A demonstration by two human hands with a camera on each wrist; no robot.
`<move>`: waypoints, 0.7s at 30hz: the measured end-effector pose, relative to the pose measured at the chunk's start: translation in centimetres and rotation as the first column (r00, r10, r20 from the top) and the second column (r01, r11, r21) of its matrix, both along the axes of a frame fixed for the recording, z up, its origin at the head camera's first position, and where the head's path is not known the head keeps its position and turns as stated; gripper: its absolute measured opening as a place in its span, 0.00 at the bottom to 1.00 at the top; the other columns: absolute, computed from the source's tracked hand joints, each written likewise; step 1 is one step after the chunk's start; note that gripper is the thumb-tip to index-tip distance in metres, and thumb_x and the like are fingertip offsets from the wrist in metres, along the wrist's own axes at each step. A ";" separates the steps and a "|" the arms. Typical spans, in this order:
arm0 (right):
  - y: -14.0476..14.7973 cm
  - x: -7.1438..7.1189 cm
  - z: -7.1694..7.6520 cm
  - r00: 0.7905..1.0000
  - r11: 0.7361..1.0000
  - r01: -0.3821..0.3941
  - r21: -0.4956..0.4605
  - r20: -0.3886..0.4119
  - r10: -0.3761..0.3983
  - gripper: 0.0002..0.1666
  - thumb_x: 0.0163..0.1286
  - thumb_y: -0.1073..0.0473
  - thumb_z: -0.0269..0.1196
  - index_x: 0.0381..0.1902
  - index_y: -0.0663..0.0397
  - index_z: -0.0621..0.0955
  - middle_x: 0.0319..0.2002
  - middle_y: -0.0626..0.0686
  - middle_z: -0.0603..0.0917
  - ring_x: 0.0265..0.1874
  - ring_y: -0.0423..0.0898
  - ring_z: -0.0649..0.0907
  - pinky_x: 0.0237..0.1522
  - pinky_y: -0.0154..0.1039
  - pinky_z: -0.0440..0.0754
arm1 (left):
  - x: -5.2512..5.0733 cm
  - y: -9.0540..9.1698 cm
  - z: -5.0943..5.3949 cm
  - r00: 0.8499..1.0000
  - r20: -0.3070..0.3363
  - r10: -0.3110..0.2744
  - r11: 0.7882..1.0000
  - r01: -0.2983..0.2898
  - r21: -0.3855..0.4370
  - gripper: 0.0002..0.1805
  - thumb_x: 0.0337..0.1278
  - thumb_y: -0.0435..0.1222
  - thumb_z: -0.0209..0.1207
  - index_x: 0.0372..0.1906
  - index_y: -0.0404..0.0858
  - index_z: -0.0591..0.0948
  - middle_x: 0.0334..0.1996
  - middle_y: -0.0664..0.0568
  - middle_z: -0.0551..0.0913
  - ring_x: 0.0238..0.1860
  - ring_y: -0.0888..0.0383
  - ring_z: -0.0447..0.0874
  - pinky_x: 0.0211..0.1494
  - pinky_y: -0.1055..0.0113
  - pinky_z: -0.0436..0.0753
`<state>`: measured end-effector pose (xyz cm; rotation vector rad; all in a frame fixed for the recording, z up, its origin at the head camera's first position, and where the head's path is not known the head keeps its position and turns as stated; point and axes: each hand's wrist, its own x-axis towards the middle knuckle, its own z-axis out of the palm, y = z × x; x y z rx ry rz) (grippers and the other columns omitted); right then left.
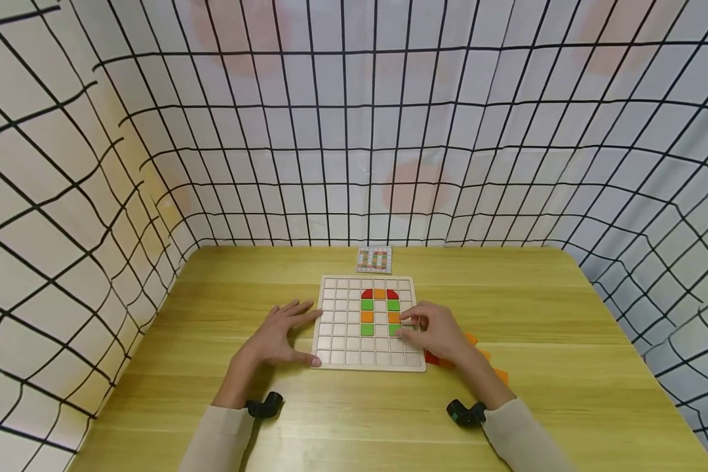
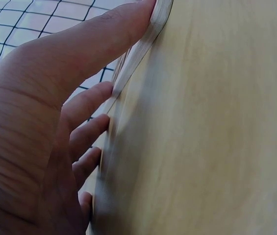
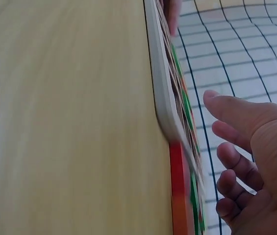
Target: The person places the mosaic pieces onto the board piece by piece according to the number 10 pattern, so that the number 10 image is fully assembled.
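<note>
A pale wooden board [image 1: 333, 357] with a grid of square cells lies on the table. In its cells sit red rounded-corner tiles [image 1: 367, 294], orange square tiles [image 1: 379, 294] and green square tiles [image 1: 367, 330], forming an arch of two columns joined at the top. My left hand [image 1: 279, 334] is spread at the board's left edge, thumb at the lower corner; the left wrist view shows the thumb [image 2: 123, 22] against the rim. Above the right column hovers my right hand [image 1: 436, 330], close to the lower green tile [image 1: 394, 329]. No piece shows between its loosely bent fingers [image 3: 229, 156].
Loose red pieces [image 1: 435, 358] and orange pieces [image 1: 501, 376] lie right of the board, partly hidden under the right forearm. A small printed pattern card [image 1: 374, 259] lies behind the board. White walls with a black grid [image 1: 354, 131] enclose the wooden table [image 1: 354, 419].
</note>
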<state>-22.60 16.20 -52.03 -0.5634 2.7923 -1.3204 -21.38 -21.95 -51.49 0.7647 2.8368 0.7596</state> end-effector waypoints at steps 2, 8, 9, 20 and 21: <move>1.0 0.3 0.1 1.000 1.000 0.012 0.012 0.008 -0.012 0.15 0.60 0.51 0.78 0.43 0.48 0.90 0.31 0.48 0.80 0.30 0.45 0.74 0.31 0.33 0.71 | 0.0 0.0 0.0 1.000 0.001 0.001 1.000 -0.001 0.005 0.56 0.37 0.66 0.76 0.76 0.53 0.71 0.81 0.47 0.62 0.82 0.37 0.51 0.80 0.29 0.46; 3.4 1.2 0.3 0.997 0.999 0.045 0.024 0.068 -0.047 0.16 0.60 0.48 0.78 0.44 0.46 0.89 0.35 0.48 0.82 0.35 0.46 0.76 0.36 0.33 0.75 | 0.1 0.0 0.1 1.000 0.000 0.005 1.000 -0.005 0.019 0.56 0.37 0.64 0.77 0.76 0.51 0.71 0.80 0.46 0.62 0.82 0.36 0.52 0.80 0.28 0.46; 3.9 1.4 0.3 0.996 0.999 0.046 0.022 0.071 -0.048 0.17 0.60 0.49 0.78 0.44 0.46 0.89 0.36 0.48 0.82 0.36 0.47 0.77 0.37 0.33 0.76 | 0.1 0.0 0.2 1.000 0.002 0.006 1.000 -0.006 0.021 0.56 0.37 0.64 0.77 0.76 0.51 0.71 0.80 0.46 0.62 0.82 0.36 0.52 0.80 0.28 0.46; 7.7 3.4 0.3 0.998 0.985 0.070 0.155 -0.008 -0.069 0.20 0.58 0.40 0.78 0.45 0.39 0.89 0.36 0.42 0.84 0.37 0.42 0.78 0.42 0.35 0.77 | 0.1 0.1 0.1 1.000 0.000 0.007 1.000 -0.007 0.015 0.56 0.37 0.64 0.77 0.76 0.51 0.71 0.80 0.46 0.63 0.82 0.36 0.52 0.80 0.28 0.47; 8.0 3.6 0.3 0.998 0.984 0.067 0.166 -0.023 -0.065 0.20 0.58 0.39 0.77 0.44 0.39 0.90 0.36 0.42 0.83 0.36 0.42 0.77 0.41 0.35 0.76 | 0.1 0.1 0.1 1.000 -0.001 0.006 1.000 -0.006 0.016 0.56 0.37 0.64 0.77 0.76 0.51 0.71 0.80 0.46 0.63 0.82 0.37 0.52 0.80 0.28 0.47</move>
